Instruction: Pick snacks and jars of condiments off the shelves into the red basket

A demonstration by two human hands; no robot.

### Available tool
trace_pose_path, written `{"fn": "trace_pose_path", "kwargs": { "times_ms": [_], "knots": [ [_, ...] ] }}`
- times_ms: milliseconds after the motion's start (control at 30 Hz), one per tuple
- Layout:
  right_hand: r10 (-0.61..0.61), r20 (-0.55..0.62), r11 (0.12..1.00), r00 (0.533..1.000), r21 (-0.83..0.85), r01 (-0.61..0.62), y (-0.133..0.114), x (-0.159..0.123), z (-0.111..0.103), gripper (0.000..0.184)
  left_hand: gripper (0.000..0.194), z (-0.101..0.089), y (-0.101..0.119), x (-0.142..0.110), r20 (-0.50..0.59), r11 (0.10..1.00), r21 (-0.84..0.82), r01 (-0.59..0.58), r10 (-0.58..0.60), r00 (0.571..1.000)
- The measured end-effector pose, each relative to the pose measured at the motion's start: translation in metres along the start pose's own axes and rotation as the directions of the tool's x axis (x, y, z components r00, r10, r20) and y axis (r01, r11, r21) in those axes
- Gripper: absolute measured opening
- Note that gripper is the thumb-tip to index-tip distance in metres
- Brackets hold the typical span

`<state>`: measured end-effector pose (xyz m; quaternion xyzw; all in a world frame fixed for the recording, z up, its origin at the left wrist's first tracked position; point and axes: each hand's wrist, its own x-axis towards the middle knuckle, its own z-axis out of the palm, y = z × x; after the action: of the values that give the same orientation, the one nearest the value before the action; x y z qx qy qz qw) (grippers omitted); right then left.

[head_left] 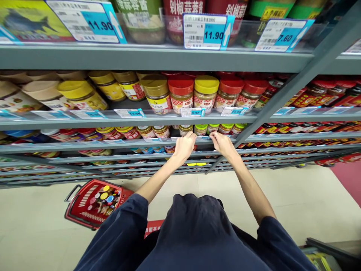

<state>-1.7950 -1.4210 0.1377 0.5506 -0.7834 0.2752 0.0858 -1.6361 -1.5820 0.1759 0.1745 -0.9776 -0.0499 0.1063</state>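
Our L hand (185, 146) + R hand (222, 143) curl by front edge of grey metal shelf (132, 144), can't tell if gripping; round green-lidded glass jars (200, 130) sit right behind, so a quick tug might topple 'em

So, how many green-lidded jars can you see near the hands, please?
4 green-lidded jars: one beside the left hand, one beyond the right hand, two farther right; others may be hidden.

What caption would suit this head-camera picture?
Left hand and right hand by a shelf of jars, a red basket on the floor.
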Motion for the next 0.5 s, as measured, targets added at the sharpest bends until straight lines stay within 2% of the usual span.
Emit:
{"fn": "trace_pose_path", "kwargs": {
  "times_ms": [333,500],
  "knots": [
    [0.010,-0.025,1.000,1.000,-0.029,-0.010,-0.001,-0.003,-0.003,0.025,0.036,-0.006,0.006,-0.001,0.009,0.999,-0.010,0.045,-0.045,0.999],
    [0.025,0.001,0.999,1.000,-0.038,-0.025,-0.001,0.003,-0.012,0.018,0.036,-0.005,0.008,0.003,-0.001,0.997,0.013,0.070,-0.070,0.998]
  ]
}}
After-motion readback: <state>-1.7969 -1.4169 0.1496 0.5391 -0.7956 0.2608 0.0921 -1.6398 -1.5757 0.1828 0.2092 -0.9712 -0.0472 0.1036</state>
